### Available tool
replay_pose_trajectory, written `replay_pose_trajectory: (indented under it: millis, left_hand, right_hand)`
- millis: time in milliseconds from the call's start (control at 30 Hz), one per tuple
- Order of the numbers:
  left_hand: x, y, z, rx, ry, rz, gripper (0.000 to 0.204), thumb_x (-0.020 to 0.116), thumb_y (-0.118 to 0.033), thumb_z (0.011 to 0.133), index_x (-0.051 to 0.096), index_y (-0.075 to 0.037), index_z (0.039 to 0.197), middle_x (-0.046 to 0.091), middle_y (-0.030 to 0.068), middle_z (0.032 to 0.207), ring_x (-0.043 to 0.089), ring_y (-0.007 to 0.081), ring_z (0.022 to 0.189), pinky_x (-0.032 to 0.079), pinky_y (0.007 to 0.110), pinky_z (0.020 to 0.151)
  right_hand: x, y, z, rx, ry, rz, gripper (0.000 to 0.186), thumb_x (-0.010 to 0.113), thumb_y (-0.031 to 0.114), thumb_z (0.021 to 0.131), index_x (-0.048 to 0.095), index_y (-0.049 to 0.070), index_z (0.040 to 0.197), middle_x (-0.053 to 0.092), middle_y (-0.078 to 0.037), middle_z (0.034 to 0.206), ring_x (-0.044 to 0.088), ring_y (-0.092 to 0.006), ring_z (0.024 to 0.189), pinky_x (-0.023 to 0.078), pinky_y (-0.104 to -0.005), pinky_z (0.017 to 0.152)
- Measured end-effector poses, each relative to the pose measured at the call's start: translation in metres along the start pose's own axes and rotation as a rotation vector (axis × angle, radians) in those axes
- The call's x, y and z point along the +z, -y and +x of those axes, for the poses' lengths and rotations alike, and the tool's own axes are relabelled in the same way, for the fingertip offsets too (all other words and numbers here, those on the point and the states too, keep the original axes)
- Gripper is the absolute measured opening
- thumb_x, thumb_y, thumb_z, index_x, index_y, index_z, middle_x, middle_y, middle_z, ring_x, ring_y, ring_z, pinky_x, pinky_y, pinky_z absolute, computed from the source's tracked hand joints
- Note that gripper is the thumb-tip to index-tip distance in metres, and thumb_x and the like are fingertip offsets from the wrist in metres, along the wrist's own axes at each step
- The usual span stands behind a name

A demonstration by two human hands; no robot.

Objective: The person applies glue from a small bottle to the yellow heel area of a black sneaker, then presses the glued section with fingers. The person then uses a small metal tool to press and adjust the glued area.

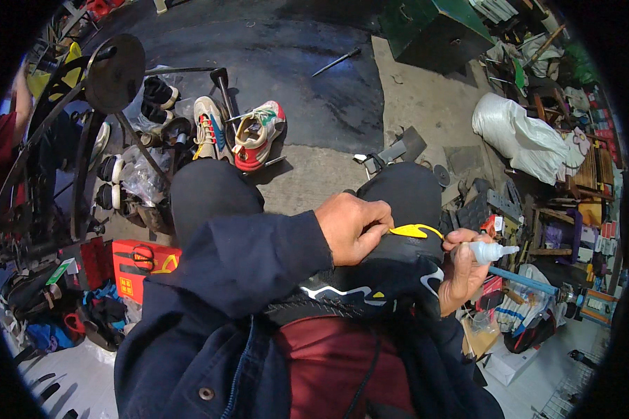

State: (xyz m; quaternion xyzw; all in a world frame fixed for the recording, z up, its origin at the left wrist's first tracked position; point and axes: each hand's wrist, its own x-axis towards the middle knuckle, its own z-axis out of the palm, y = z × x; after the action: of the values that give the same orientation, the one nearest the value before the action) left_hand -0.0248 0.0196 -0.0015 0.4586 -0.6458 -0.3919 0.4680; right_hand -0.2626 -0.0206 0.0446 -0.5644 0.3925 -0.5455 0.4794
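Note:
Across my lap lies a black shoe (360,279) with white curved lines and a small yellow mark. A thin yellow curved strip (416,231) stands out along its far edge. My left hand (353,227) is closed, thumb and forefinger pinching at the strip's left end. On the other side, my right hand (461,272) holds a small translucent squeeze bottle (486,252), its narrow nozzle pointing right, away from the shoe. The right fingertips are close to the strip's right end; whether they touch it is hard to tell.
Beyond my knees stand two multicoloured sneakers (258,136) beside a metal stand (115,73). A screwdriver-like tool (335,61) lies on the dark mat (293,91). A green box (437,35), a white sack (517,133) and an orange-red box (143,265) surround me.

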Motion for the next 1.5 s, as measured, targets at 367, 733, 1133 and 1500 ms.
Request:
replay_pose_trajectory:
  millis: [367,733,1133,1500]
  left_hand:
    - [-0.009,0.005,0.011,0.096,0.189,-0.113,0.012,0.065,-0.009,0.095,0.072,-0.002,0.102,0.075,0.0155,0.089,0.074,0.0326,0.084,0.057,0.040,0.076]
    - [-0.014,-0.001,0.009,-0.357,0.325,-0.386,0.023,0.082,-0.011,0.090,0.071,-0.001,0.107,0.080,0.0054,0.094,0.071,0.0124,0.086,0.053,0.031,0.090]
    - [-0.004,-0.007,-0.007,-0.022,0.076,-0.241,0.006,0.066,-0.008,0.097,0.069,-0.004,0.100,0.069,0.0110,0.078,0.069,0.0234,0.073,0.053,0.036,0.070]
    - [-0.021,0.008,-0.020,-0.163,0.066,-0.130,0.004,0.064,-0.009,0.095,0.066,-0.005,0.095,0.066,0.0130,0.076,0.066,0.0307,0.069,0.051,0.040,0.066]
  right_hand:
    - [-0.021,0.002,-0.009,-0.077,0.070,-0.091,0.032,0.062,0.008,0.099,0.044,0.005,0.124,0.065,-0.016,0.104,0.059,-0.0179,0.089,0.050,-0.0330,0.089]
    - [-0.023,0.001,-0.013,-0.114,0.081,-0.085,0.033,0.064,0.009,0.098,0.043,0.005,0.124,0.066,-0.017,0.103,0.062,-0.0202,0.089,0.052,-0.0330,0.087]
    - [-0.019,-0.003,-0.007,-0.135,0.122,-0.055,0.032,0.064,0.012,0.100,0.043,0.006,0.123,0.066,-0.017,0.103,0.062,-0.0198,0.087,0.052,-0.0319,0.084]
    - [-0.007,-0.044,0.030,-0.082,0.454,-0.085,0.028,0.065,0.013,0.103,0.048,0.003,0.123,0.066,-0.018,0.108,0.067,-0.0232,0.096,0.056,-0.0359,0.088]
